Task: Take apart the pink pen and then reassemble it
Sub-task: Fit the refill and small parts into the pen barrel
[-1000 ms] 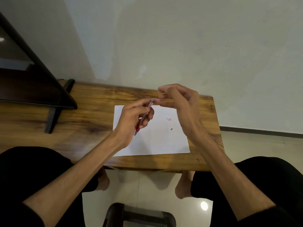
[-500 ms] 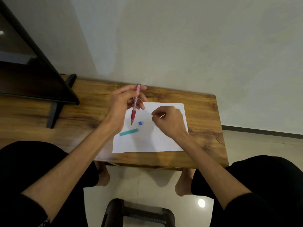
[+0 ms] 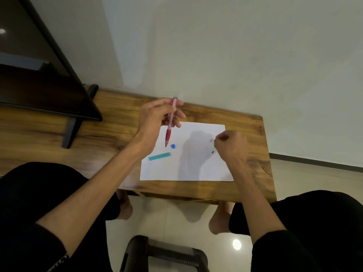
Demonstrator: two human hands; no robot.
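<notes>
**Ana:** Pink barrel, darker red grip, tip down. From the head camera, the left hand [image 3: 157, 118] has the pink pen [image 3: 170, 122] pinched between thumb and fingers, raised above the far-left corner of the white paper sheet [image 3: 188, 165].

**Ben:** How does it lie?

**Ana:** Near upright, leaning slightly; its long axis runs from the open-looking top end by the fingertips down to the tip, which hangs just above a small blue piece [image 3: 173, 146]. A teal strip [image 3: 159, 156] lies flat on the sheet nearer the person.

**Ben:** And the right hand [image 3: 229, 144]?

**Ana:** Curled into a loose fist over the sheet's right side, fingertips bunched. Whether it holds something tiny, I cannot tell. Just beside its fingers sits a small pinkish part [image 3: 211, 140], and a small dark part [image 3: 212, 152] lies a bit nearer the person.

**Ben:** So which hand goes for those?

**Ana:** The right, I'd judge; both bits lie to its left, almost touching it, while the left hand is well apart from them and busy with the barrel. The pen seems partly dismantled, so the likely matter is bringing a small part across to the barrel's upper end.

**Ben:** Everything on the wooden table [image 3: 110, 134]?

**Ana:** Yes, the sheet rests on it.
</notes>
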